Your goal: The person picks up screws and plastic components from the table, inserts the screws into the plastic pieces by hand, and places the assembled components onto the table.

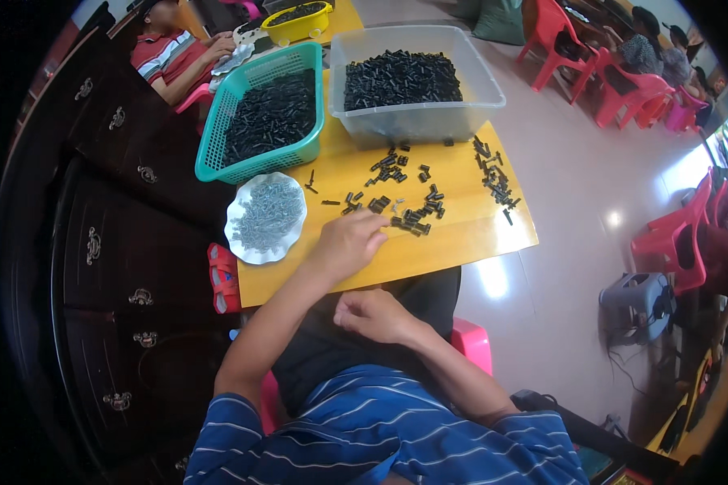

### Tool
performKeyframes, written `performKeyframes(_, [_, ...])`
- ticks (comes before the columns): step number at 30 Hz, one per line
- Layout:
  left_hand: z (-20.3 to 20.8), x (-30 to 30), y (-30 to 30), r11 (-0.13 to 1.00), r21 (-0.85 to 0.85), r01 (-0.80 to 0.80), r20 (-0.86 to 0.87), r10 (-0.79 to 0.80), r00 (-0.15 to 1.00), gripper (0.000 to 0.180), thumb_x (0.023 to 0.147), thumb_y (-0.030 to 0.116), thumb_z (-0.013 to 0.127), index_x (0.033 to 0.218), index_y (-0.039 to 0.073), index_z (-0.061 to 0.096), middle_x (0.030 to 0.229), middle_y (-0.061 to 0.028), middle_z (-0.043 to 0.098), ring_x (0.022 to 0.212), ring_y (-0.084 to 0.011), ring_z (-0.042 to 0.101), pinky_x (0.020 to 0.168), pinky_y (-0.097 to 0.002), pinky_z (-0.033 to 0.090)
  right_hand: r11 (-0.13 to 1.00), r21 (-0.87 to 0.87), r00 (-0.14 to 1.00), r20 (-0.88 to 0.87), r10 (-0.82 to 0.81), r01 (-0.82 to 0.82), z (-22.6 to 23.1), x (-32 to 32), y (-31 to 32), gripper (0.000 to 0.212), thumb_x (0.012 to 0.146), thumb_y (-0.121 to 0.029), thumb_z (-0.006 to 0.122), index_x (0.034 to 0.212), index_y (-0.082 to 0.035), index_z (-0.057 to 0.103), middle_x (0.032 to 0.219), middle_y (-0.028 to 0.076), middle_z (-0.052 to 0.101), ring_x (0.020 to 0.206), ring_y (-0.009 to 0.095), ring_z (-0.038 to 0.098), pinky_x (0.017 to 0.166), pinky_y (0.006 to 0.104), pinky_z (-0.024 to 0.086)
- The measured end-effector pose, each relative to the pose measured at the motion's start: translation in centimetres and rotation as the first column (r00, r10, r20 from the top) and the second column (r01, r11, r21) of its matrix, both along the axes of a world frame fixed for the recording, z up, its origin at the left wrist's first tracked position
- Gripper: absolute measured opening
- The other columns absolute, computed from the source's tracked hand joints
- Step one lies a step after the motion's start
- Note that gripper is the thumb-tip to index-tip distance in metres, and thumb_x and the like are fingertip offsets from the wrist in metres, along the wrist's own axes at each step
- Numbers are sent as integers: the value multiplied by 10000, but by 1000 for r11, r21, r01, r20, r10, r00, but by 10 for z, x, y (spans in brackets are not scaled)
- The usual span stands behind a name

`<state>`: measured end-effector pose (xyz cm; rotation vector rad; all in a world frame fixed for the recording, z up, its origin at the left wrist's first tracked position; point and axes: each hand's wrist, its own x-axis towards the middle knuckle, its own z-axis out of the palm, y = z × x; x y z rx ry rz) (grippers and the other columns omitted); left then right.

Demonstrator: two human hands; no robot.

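My left hand [349, 242] rests low over the yellow-brown table, its fingers bent together and the tips at a loose group of small black plastic pieces [412, 222]. Whether a piece is between those fingertips is hidden. Just off the table's near edge, above my lap, my right hand [374, 315] is curled closed; I cannot make out anything in it. Beside my left forearm stands a white scallop-edged plate [233, 234] heaped with small silvery screw-like parts [268, 214]. More black pieces [390, 168] lie farther back, and longer black ones [497, 182] line the right side.
A green perforated basket [209, 158] and a clear plastic bin [416, 121], both full of black pieces, stand at the back. Dark drawers [113, 234] rise on the left. Another person [174, 56] sits at far left; pink chairs [554, 44] and a grey stool [635, 299] are on the right.
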<state>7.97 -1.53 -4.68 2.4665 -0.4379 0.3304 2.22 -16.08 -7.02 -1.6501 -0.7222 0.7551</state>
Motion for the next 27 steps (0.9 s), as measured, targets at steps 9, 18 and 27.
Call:
performKeyframes(9, [-14, 14, -18, 993, 121, 11, 83, -21, 996, 140, 813, 120, 712, 943, 72, 692, 845, -80, 636, 763, -293, 660, 656, -395, 533, 997, -74, 995, 85, 44, -38, 2, 4, -4, 154, 898, -190, 637, 913, -40, 672, 776, 83, 703, 738, 204, 693, 710, 333, 529])
performKeyframes(18, [-17, 5, -13, 986, 167, -9, 4, 8, 1000, 117, 829, 145, 693, 921, 74, 675, 867, -80, 649, 770, -304, 654, 671, -405, 532, 998, -68, 995, 97, 26, -19, 0, 4, -3, 151, 899, -181, 633, 909, -35, 673, 765, 79, 700, 725, 198, 687, 693, 331, 527])
performKeyframes(27, [10, -26, 18, 956, -233, -177, -118, 153, 981, 92, 851, 43, 658, 937, 10, 649, 833, -115, 681, 732, -240, 676, 659, -324, 538, 975, -16, 965, -141, -220, 220, 2, 6, -1, 175, 971, -208, 615, 953, -35, 635, 711, 39, 621, 692, 80, 616, 641, 241, 481])
